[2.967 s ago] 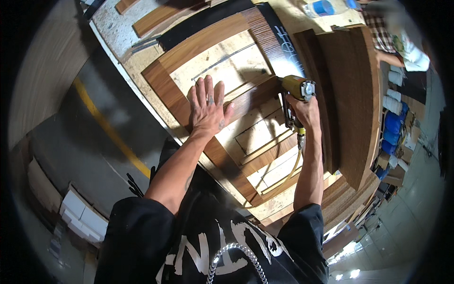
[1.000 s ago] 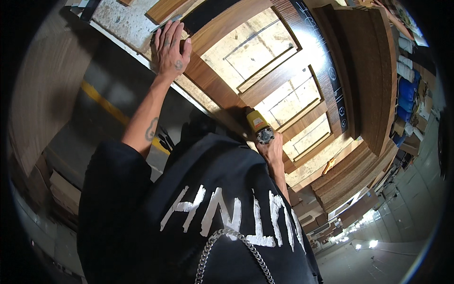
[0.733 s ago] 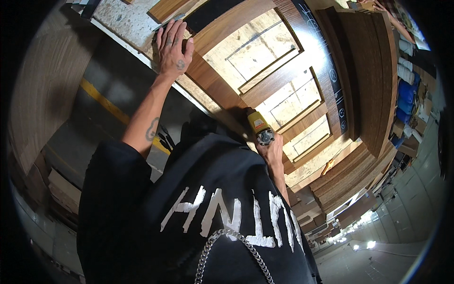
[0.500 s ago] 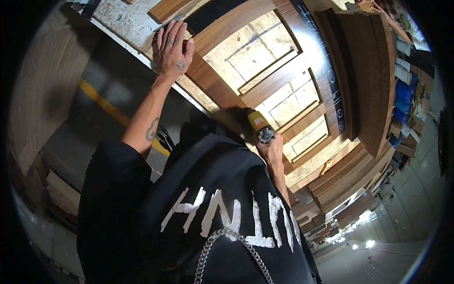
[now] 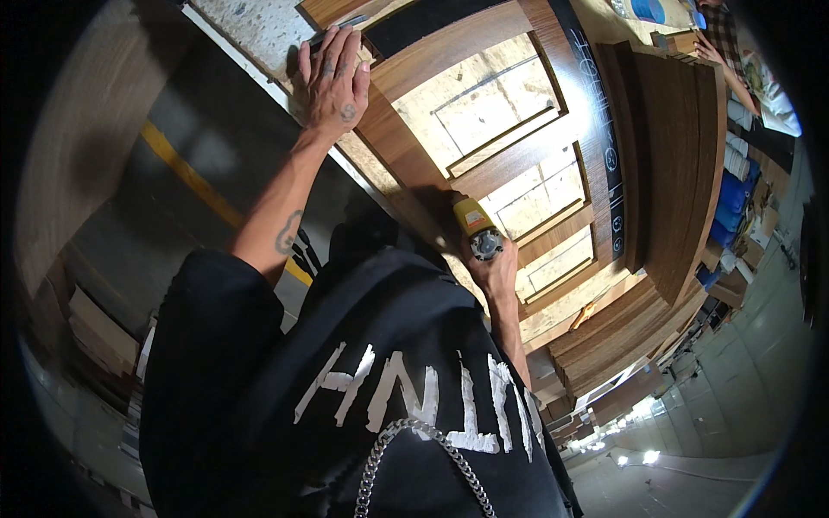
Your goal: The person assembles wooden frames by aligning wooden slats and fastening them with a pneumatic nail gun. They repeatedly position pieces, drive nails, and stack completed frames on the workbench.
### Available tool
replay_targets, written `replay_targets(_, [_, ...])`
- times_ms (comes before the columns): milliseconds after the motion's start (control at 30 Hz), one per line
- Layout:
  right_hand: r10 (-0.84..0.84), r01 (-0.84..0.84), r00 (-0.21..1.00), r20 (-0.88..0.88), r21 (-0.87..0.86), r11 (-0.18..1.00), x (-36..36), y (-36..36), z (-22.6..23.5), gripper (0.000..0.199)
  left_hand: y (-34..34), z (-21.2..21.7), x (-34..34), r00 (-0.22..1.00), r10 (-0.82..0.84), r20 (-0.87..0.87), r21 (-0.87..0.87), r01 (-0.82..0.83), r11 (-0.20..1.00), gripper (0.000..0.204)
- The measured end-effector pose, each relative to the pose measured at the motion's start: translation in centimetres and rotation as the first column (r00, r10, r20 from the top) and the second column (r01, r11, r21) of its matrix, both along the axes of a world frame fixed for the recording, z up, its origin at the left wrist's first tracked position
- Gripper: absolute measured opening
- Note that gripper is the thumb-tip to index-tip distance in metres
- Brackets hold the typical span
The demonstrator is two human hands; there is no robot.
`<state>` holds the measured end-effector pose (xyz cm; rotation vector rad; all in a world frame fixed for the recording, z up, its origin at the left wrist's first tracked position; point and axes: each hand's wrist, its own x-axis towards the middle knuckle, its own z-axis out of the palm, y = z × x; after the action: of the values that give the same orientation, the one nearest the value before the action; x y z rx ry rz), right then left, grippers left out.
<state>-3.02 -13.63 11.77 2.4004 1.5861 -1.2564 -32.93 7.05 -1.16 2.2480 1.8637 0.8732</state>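
Note:
A brown wood-grain frame [image 5: 492, 173] with several rectangular openings lies on a pale chipboard surface, which shows through the openings. My left hand [image 5: 335, 91] rests on the frame's far left corner, fingers stretched out and pressed down. Beside its fingertips is a thin dark-grey tool [image 5: 350, 23], partly covered, whose kind I cannot make out. My right hand [image 5: 495, 266] is wrapped round a yellow power drill [image 5: 475, 217] at the frame's near long edge. The drill's front end points at the wood; its tip is in shadow and hidden.
Stacked brown panels [image 5: 673, 147] stand along the right. A black strip [image 5: 591, 112] with white marks lies beside the frame. An orange-handled tool [image 5: 584, 314] sits near the right end. At the upper right are another person's hand [image 5: 712, 53] and a clear bottle [image 5: 641, 10].
The view has shifted slightly, so the frame and my left hand appear a little farther right. Both hands keep their poses, and the drill stays at the near edge.

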Motion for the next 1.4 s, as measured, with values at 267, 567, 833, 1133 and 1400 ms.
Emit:
replay_targets(267, [0.073, -0.074, 0.997, -0.011, -0.135, 0.988, -3.5, 4.5, 3.0, 0.045, -0.5, 0.0, 0.2, 0.977, 0.178, 0.116, -0.088, -0.169, 0.982, 0.051])
replay_targets(567, [0.063, -0.075, 0.965, -0.256, -0.036, 0.997, -11.5, 14.1, 2.4, 0.045, 0.1, 0.3, 0.2, 0.961, 0.229, 0.154, -0.108, -0.214, 0.971, 0.048])
replay_targets(833, [0.139, -0.162, 0.975, -0.173, -0.123, 0.979, -11.9, 15.7, 1.2, 0.057, 0.2, 0.5, 0.1, 0.955, 0.24, 0.174, -0.118, -0.221, 0.968, 0.047])
replay_targets(1133, [0.147, -0.181, 0.949, -0.279, -0.099, 0.978, -11.5, 16.1, 1.2, 0.057, 0.1, 0.6, 0.0, 0.955, 0.226, 0.194, -0.174, -0.193, 0.966, 0.048])
replay_targets(1400, [0.154, -0.16, 0.974, -0.167, -0.025, 0.987, -12.8, 15.8, 2.0, 0.05, 0.3, 0.9, -0.2, 0.966, 0.213, 0.15, -0.169, -0.187, 0.968, 0.046])
